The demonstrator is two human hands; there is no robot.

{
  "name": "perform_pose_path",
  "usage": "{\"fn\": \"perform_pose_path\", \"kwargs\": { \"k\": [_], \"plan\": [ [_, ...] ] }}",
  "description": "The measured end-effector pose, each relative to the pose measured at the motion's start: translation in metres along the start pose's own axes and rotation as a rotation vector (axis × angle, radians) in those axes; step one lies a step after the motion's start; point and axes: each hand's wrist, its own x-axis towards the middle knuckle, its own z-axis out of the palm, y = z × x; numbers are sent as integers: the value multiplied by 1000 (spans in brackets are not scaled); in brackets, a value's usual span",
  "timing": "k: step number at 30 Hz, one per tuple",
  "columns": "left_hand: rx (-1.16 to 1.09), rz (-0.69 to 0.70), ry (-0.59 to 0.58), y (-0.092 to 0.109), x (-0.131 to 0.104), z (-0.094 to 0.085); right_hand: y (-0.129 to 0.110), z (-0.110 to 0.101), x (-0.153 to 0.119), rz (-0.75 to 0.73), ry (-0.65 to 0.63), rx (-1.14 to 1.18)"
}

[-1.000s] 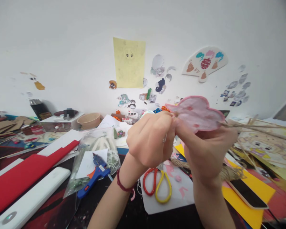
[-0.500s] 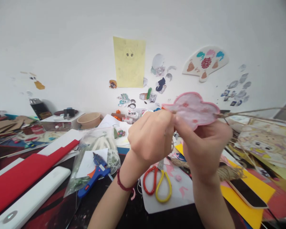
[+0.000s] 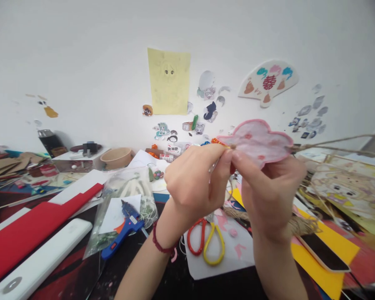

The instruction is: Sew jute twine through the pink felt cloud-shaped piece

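Observation:
A pale pink cloud-shaped piece (image 3: 259,139) with a darker pink rim and small reddish marks is held up in front of the wall. My right hand (image 3: 268,187) grips it from below, thumb at its left end. Tan twine (image 3: 331,145) runs from its right end out to the right. My left hand (image 3: 196,177), fingers closed in a pinch, meets my right thumb at a small twine knot by the left end. A thin strand hangs below that pinch; the fingertips partly hide what they hold.
Red-and-yellow-handled scissors (image 3: 214,243) lie on white paper (image 3: 225,268) below my hands. Left are a blue glue gun (image 3: 126,229), a plastic bag (image 3: 112,183), red sheet (image 3: 40,225) and white bar (image 3: 43,258). Right are a twine bundle (image 3: 304,225) and phone (image 3: 325,252).
The cloud-shaped piece has shifted slightly right with my right hand. My left hand has turned, so its thumb now shows pressed against the index finger.

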Motion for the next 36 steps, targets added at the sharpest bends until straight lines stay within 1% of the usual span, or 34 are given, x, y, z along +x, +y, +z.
{"fn": "perform_pose_path", "kwargs": {
  "k": [2, 4, 10, 15, 18, 21, 22, 24, 27, 31, 36],
  "plan": [
    [7, -15, -5, 1, 0, 0, 0, -1, -1, 10, 3, -57],
    [5, -5, 17, 0, -1, 1, 1, -2, -1, 8, 9, -92],
    [24, 38, 51, -4, -2, 3, 2, -1, -2, -35, 19, -85],
    [72, 35, 63, -3, -1, 4, 4, 0, -2, -72, 19, -94],
    [114, 72, 18, -4, -1, 3, 3, 1, -2, -89, 25, -120],
    [133, 129, -31, -5, -1, 3, 0, 1, -3, -92, 32, -193],
    [124, 133, -23, -6, -1, 3, -1, 1, -4, -96, 36, -212],
    [85, 118, 43, -6, -2, 4, -3, 1, -4, -107, 44, -216],
    [21, 76, 125, -4, -2, 5, -3, 1, -3, -115, 43, -159],
    [-13, 71, 118, -4, -2, 5, -1, 1, -2, -101, 3, -101],
    [-18, 72, 124, -4, -3, 6, 2, -1, -2, -101, 17, -174]
  ]
}}
